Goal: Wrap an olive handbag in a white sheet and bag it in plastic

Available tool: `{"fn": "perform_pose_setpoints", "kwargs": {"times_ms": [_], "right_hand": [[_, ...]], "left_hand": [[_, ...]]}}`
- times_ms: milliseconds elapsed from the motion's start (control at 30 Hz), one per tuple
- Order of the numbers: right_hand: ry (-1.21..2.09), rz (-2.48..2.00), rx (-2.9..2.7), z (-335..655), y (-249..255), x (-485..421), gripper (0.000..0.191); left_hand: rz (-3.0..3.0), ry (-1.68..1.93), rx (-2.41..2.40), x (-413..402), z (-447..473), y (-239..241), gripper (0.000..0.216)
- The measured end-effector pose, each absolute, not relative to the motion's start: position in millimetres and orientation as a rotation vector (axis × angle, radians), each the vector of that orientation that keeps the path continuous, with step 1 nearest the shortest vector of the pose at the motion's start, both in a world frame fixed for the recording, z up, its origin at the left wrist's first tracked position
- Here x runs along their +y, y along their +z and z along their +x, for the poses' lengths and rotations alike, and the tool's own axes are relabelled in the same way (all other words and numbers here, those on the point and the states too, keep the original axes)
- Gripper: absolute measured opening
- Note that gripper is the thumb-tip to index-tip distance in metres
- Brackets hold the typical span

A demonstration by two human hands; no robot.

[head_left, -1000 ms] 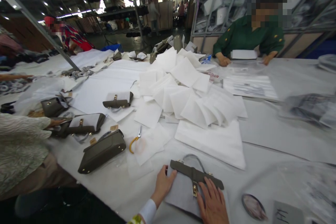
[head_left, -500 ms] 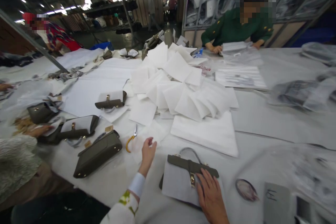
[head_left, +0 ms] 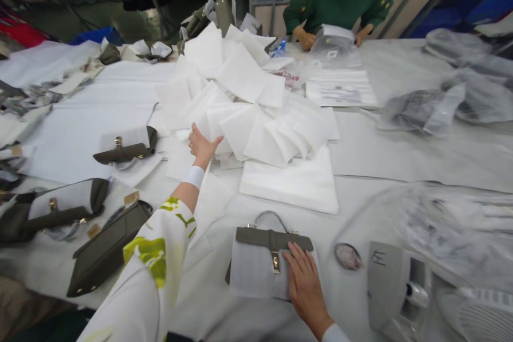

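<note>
Heaped white square sheets [head_left: 245, 97] lie just right of the nearer, splayed left hand [head_left: 202, 147], the right hand [head_left: 303, 280] flat on an olive-and-grey handbag [head_left: 253, 270].

We see an olive bag [head_left: 256, 236], its clasp [head_left: 276, 262] gold, at lower centre; a white sleeve [head_left: 151, 264] splashed lime-green, lower left; white sheets [head_left: 244, 75], upper middle; a dark-green shirt [head_left: 339, 8] dotted yellow, upper right.

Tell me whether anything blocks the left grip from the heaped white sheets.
Nothing visible does. The left grip, spread open, overlaps the near left side of the white sheets in this view, though contact can't be told. The right grip lies on the handbag, off to the right and clear of that path.
</note>
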State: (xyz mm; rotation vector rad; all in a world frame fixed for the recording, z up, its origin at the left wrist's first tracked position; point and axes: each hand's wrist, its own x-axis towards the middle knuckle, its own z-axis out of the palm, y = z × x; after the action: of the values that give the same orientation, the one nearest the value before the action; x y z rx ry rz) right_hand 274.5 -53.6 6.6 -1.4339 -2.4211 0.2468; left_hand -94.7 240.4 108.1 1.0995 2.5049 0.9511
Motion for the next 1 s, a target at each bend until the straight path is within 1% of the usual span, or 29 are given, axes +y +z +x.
{"fn": "perform_pose_setpoints", "kwargs": {"times_ms": [100,167,200,333,433,500,633,833,933,1000], "right_hand": [[0.291,-1.456,-2.416,275,8,-54,0.039],[0.315,-1.469,-2.414,275,10,-54,0.039],[0.327,-1.474,-2.414,275,10,-54,0.039],[0.365,-1.483,-2.403,275,11,-53,0.039],[0.387,-1.489,-2.394,275,10,-52,0.038],[0.401,-1.498,-2.391,275,9,-52,0.038],[0.401,-1.499,-2.396,275,9,-52,0.038],[0.446,-1.533,-2.356,273,14,-54,0.039],[0.442,-1.536,-2.350,272,14,-55,0.039],[0.432,-1.537,-2.359,273,14,-55,0.038]], "left_hand": [[1.153,0.806,2.503,265,-93,95,0.112],[1.198,0.783,2.471,275,-93,83,0.107],[1.216,0.783,2.465,279,-94,77,0.101],[1.256,0.754,2.466,285,-97,60,0.065],[1.289,0.737,2.470,282,-98,56,0.051],[1.306,0.741,2.485,279,-96,55,0.048],[1.323,0.773,2.519,273,-85,59,0.051],[1.171,0.769,2.559,272,-74,60,0.051],[1.128,0.764,2.530,270,-74,58,0.044],[1.125,0.774,2.496,268,-73,59,0.032]]}}
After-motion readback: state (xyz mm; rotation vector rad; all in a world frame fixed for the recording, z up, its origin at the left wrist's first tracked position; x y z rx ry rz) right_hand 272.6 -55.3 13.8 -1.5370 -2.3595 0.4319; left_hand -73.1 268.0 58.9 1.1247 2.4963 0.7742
